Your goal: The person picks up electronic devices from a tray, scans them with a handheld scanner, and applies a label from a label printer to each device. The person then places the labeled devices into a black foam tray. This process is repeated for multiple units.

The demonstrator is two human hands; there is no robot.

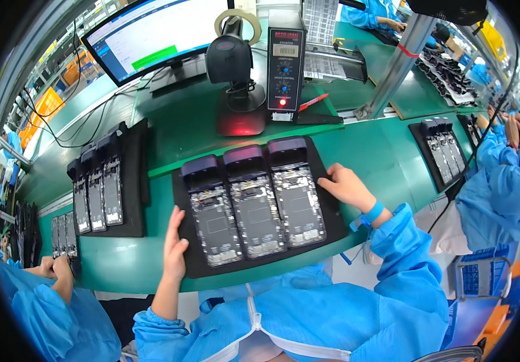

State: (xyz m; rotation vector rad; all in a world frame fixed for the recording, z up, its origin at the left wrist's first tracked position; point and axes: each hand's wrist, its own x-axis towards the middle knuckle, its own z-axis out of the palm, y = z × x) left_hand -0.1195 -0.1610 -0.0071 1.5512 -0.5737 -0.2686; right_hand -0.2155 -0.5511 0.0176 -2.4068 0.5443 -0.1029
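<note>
The left grip, spread, flanks a black mat under three devices. Whether the right grip pinches its right edge, I cannot tell.

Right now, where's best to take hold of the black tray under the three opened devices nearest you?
Probably the bare left and right edges of the black tray, one hand from each side: it lies flat, the three opened devices fill its middle, and the left hand and right hand are at those edges.
</note>
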